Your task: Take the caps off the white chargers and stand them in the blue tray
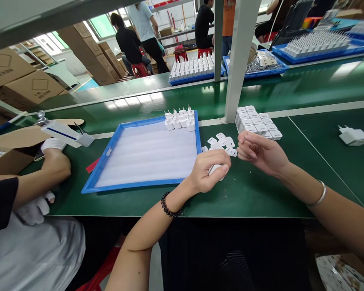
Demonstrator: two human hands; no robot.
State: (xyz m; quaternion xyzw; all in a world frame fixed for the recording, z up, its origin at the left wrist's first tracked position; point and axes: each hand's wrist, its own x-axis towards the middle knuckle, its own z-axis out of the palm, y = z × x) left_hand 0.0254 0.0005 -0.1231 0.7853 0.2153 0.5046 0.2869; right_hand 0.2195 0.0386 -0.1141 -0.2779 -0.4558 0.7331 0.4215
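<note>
My left hand [211,169] is closed around a white charger [214,169], most of it hidden by the fingers. To its right, my right hand [262,151] is raised over the bench with thumb and fingertips pinched together; I cannot make out what is between them. Small white printed plates [223,141] lie loose just behind my left hand. Beyond my right hand sits a block of white chargers [256,121] in tight rows, printed faces up. In the far right corner of a blue tray [139,185], several white plug chargers [180,119] stand with pins up.
A lone charger [354,136] lies at the right on the green bench [261,198]. A metal post [238,60] rises behind the plates. At the left, a co-worker's gloved hand [53,144] is near a white device [62,132]. More loaded trays [194,79] stand farther back.
</note>
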